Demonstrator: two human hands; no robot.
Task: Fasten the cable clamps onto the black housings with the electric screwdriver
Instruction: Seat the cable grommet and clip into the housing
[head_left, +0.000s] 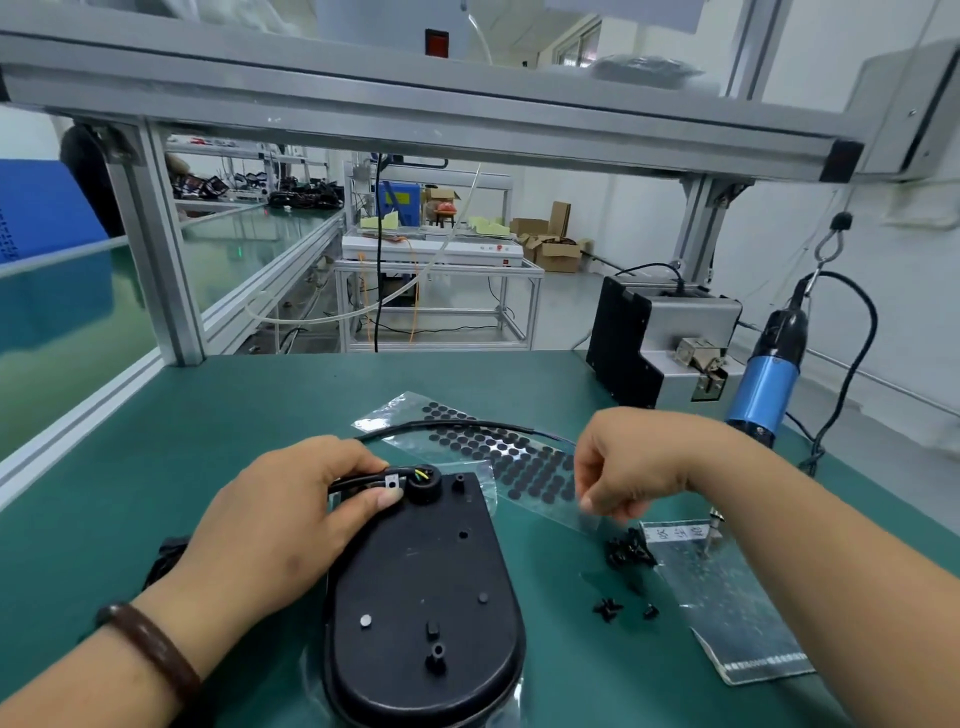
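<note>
Near the front edge of the green worktop (208, 415), the left hand (270, 525) pins a cable clamp (393, 482) to the black housing (426, 597).
Its thumb and fingers pinch the small metal clamp over the black cable (467, 426) at the housing's far end. The right hand (628, 467) hovers over a sheet of black round pads (519, 462), fingers curled downward; whether they grip anything cannot be told. Loose black screws (628, 553) lie just beside a clear plastic bag (727, 597) toward the right edge. The blue electric screwdriver (766, 374) hangs behind the right forearm, beside a grey feeder box (660, 343) at the far right corner.
</note>
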